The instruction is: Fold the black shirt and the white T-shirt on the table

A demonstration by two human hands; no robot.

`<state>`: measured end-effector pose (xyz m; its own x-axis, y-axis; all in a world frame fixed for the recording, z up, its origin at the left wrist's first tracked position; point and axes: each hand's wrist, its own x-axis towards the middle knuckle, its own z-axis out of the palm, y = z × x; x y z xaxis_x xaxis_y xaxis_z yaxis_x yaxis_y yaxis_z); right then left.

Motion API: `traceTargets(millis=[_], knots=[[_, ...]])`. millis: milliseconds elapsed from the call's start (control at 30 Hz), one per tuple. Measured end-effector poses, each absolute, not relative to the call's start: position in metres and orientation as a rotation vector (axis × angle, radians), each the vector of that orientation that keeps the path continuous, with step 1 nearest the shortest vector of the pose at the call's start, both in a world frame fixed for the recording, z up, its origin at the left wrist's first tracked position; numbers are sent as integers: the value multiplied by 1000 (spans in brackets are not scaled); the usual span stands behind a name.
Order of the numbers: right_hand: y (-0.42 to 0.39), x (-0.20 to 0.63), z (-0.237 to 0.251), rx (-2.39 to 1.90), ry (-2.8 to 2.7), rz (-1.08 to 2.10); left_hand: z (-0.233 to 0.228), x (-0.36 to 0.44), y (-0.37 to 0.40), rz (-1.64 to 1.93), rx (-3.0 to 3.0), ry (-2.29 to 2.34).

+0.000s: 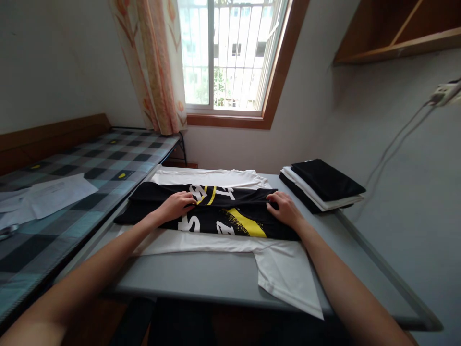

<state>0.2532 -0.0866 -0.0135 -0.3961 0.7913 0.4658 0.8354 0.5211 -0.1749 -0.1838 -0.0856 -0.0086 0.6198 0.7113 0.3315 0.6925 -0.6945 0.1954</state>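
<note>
A black T-shirt [151, 196] with white letters and yellow print lies in a long folded strip across a white T-shirt [288, 274]. The white shirt is spread beneath it, one sleeve hanging toward the table's front edge. My left hand [176, 205] rests on the black shirt left of its middle, fingers curled closed on a fold of the cloth. At the shirt's right end, my right hand [284, 209] pinches the same fold with thumb and fingers. Part of the print is hidden in the folds.
A stack of folded black and white clothes [327, 179] sits at the grey table's [187, 274] back right. To the left, a bed [108, 163] with a checked cover holds papers [54, 194]. A curtain [151, 67] hangs by the barred window [237, 57]; a cable [396, 137] runs down the right wall.
</note>
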Motion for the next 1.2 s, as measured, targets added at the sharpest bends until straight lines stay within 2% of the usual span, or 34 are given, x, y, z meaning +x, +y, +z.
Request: traceTargets(millis=[300, 633, 767, 900, 1033, 1200], knots=[[-103, 181, 5, -1291, -2491, 305, -6, -293, -110, 408, 2702, 1677], [-98, 137, 1, -1622, -2228, 618, 1, -322, -121, 382, 2437, 2162], [-103, 133, -1, -1726, -2121, 334, 3, -333, -121, 346, 2428, 2191], [-104, 133, -4, -1514, -2201, -99, 5, -340, -121, 269, 2544, 2182], [-98, 140, -6, -1349, -2344, -171, 7, -337, -122, 226, 2607, 2156], [-100, 150, -6, -1218, -2304, -227, 7, -342, -125, 419, 2639, 2174]])
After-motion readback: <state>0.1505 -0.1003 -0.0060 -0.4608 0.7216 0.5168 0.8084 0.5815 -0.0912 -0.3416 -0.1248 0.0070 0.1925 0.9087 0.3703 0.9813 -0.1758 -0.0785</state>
